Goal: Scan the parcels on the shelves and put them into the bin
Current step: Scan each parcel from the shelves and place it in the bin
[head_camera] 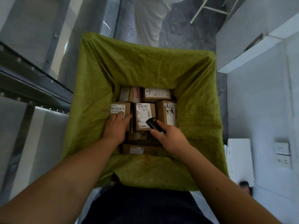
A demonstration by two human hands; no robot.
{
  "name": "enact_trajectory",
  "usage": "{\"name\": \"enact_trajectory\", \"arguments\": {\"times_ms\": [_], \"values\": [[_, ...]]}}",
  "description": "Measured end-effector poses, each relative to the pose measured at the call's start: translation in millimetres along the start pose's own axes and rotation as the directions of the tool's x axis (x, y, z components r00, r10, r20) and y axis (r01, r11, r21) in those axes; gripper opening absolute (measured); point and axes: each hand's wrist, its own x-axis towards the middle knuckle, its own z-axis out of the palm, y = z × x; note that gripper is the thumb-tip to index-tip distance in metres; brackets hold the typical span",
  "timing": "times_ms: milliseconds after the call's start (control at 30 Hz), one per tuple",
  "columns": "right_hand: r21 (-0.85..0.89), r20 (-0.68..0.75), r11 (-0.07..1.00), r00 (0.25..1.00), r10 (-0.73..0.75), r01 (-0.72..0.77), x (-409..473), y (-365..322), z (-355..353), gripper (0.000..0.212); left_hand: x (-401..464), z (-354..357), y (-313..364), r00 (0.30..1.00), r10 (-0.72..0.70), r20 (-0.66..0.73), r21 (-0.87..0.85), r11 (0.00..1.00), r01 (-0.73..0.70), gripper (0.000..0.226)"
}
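Note:
A bin lined with a green bag (pixel 145 68) stands right below me. Several brown cardboard parcels with white barcode labels lie at its bottom. My left hand (pixel 116 126) reaches down into the bin and rests with straight fingers on the left parcel (pixel 120 109). My right hand (pixel 169 138) grips a small black scanner (pixel 152 124), whose head hangs over the lower right corner of the middle parcel (pixel 144 114). Another parcel (pixel 166 111) stands to the right, with two more behind.
A dark metal shelf frame (pixel 32 83) runs along the left of the bin. White boxes and shelf surfaces (pixel 258 97) stand on the right. A person in light clothes (pixel 150 18) stands beyond the bin on the grey floor.

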Motion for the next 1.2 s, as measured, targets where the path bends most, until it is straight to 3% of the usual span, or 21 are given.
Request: {"name": "enact_trajectory", "arguments": {"times_ms": [467, 633, 800, 900, 1200], "values": [[-0.157, -0.115, 0.981, 0.989, 0.098, -0.115, -26.9, -1.6, -2.5, 0.076, -45.8, -38.2, 17.4, 0.996, -0.077, -0.034, -0.221, 0.973, 0.068, 0.095], [-0.142, -0.107, 0.986, 0.992, 0.067, -0.082, -29.9, 2.9, -13.1, 0.076, -64.3, -62.2, 22.5, 0.986, -0.144, -0.085, -0.255, 0.96, 0.118, 0.097], [-0.176, -0.079, 0.983, 0.995, -0.065, 0.051, -27.9, 2.7, -27.4, 0.073, -97.7, -85.9, 41.9, 0.925, -0.272, -0.265, -0.407, 0.901, 0.149, 0.083], [-0.243, -0.055, 0.957, 0.983, -0.176, 0.158, -29.3, 6.8, -42.1, 0.072, -125.8, -93.3, 60.3, 0.87, -0.324, -0.371, -0.386, 0.906, 0.173, 0.078], [-0.372, 0.087, 0.805, 0.881, -0.465, 0.462, -60.9, 21.7, -68.3, 0.075, -211.3, -78.6, 142.8, 0.73, -0.551, -0.406, -0.399, 0.825, 0.4, 0.083]]}}
